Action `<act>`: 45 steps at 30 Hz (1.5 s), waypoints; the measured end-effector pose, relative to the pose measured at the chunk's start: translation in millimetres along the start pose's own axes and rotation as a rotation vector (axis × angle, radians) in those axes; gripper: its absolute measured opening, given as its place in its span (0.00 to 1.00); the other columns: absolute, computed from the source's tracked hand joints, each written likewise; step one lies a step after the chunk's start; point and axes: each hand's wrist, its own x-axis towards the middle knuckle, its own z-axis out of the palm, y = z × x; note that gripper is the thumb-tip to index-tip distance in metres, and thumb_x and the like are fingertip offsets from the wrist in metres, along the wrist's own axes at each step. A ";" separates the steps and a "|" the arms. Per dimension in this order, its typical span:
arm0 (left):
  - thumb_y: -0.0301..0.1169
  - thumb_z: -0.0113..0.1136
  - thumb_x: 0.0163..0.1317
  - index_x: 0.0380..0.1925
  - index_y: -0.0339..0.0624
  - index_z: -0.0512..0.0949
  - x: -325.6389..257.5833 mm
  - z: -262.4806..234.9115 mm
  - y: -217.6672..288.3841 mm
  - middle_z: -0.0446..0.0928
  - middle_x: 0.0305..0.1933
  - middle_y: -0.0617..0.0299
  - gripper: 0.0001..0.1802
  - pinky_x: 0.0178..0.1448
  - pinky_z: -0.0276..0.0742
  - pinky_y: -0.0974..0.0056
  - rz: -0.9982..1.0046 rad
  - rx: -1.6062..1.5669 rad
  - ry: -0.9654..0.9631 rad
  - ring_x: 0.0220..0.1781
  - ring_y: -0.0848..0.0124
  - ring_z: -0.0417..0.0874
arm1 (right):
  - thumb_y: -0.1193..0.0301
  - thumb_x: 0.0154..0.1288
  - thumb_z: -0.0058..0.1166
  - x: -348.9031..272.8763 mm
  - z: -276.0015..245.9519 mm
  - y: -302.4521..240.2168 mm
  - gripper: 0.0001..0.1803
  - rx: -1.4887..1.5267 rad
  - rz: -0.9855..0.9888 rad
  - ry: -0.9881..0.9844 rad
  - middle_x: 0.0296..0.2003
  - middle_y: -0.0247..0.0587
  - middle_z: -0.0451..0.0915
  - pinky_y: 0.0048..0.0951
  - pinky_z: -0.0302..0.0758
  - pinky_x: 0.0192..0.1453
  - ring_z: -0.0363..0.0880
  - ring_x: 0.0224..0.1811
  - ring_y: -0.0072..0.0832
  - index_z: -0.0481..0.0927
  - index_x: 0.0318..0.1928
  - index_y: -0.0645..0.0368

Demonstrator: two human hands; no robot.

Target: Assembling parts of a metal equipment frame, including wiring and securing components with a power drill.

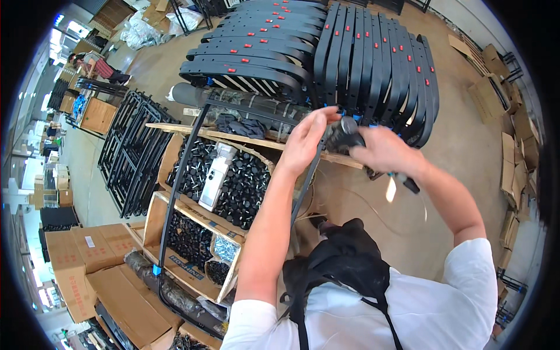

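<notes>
Nearest is the white shirt (431,303), with a black apron (344,262) bunched at the waist and both forearms reaching away from it. The right hand (382,150), blurred, is wrapped around a dark tool (348,133) with a rounded end, just beyond the near-right end of a wooden board (254,139). The tool looks like a handheld driver, though the blur leaves its kind unsure. The left hand (305,143) is beside it on the left, fingers extended toward the tool; whether they pinch anything I cannot tell. A black tube frame (185,154) stands around the left side of the work, and a bin of black knobs (245,189) lies left of the left forearm, with a white device (216,178) resting on the knobs. Far off are stacks of curved black frames (373,58).

The main risk, I judge, is to the left hand: with its fingers this close to the tool, a slip or kick could strike them. If the tube frame is not braced, a sideways push could rock it and spoil the alignment. A knock to the bin could also slide the white device or spill knobs
</notes>
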 end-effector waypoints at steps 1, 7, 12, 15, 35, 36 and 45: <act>0.49 0.50 0.84 0.64 0.37 0.79 10.0 5.7 -0.6 0.83 0.58 0.58 0.27 0.71 0.70 0.61 -0.003 -0.123 -0.078 0.62 0.69 0.79 | 0.61 0.62 0.54 11.5 -9.4 -10.6 0.20 0.003 0.034 -0.028 0.31 0.63 0.85 0.53 0.83 0.46 0.87 0.37 0.57 0.84 0.40 0.68; 0.45 0.57 0.81 0.53 0.43 0.80 33.2 19.0 -20.8 0.78 0.48 0.69 0.17 0.61 0.69 0.68 -0.058 -0.228 0.003 0.53 0.77 0.74 | 0.59 0.62 0.53 51.5 -7.4 -9.2 0.22 -0.080 0.109 -0.131 0.25 0.58 0.85 0.50 0.84 0.43 0.88 0.33 0.52 0.84 0.33 0.71; 0.39 0.61 0.78 0.51 0.42 0.80 33.7 17.1 -23.1 0.78 0.47 0.70 0.13 0.57 0.72 0.70 -0.070 -0.284 0.025 0.50 0.80 0.74 | 0.59 0.62 0.53 50.6 -8.0 -19.2 0.24 -0.024 0.119 -0.104 0.18 0.52 0.81 0.48 0.84 0.40 0.87 0.27 0.48 0.82 0.22 0.70; 0.38 0.61 0.78 0.51 0.42 0.79 30.2 11.6 -25.7 0.78 0.47 0.70 0.12 0.56 0.72 0.70 -0.065 -0.241 0.027 0.49 0.80 0.74 | 0.58 0.63 0.53 53.4 -7.2 -22.8 0.24 -0.121 0.093 -0.187 0.25 0.57 0.85 0.49 0.85 0.44 0.89 0.33 0.51 0.84 0.31 0.72; 0.36 0.61 0.77 0.49 0.42 0.80 26.6 24.8 -38.6 0.76 0.41 0.73 0.10 0.50 0.71 0.71 -0.050 -0.115 0.023 0.44 0.81 0.71 | 0.58 0.64 0.55 52.1 -6.1 6.6 0.27 -0.117 -0.029 -0.164 0.34 0.64 0.86 0.52 0.83 0.47 0.88 0.38 0.55 0.79 0.50 0.74; 0.36 0.61 0.77 0.49 0.42 0.80 25.9 25.2 -38.9 0.76 0.41 0.73 0.10 0.50 0.71 0.71 -0.054 -0.112 0.014 0.44 0.81 0.71 | 0.58 0.64 0.55 52.3 -5.3 6.6 0.27 -0.110 -0.024 -0.160 0.34 0.64 0.86 0.52 0.83 0.47 0.88 0.38 0.55 0.79 0.50 0.74; 0.36 0.62 0.77 0.51 0.41 0.81 22.7 22.0 -42.2 0.78 0.44 0.72 0.11 0.55 0.72 0.71 -0.082 -0.175 -0.008 0.47 0.81 0.74 | 0.62 0.55 0.58 61.8 2.4 7.1 0.21 -0.072 0.104 -0.278 0.34 0.63 0.87 0.49 0.82 0.46 0.88 0.41 0.52 0.85 0.30 0.73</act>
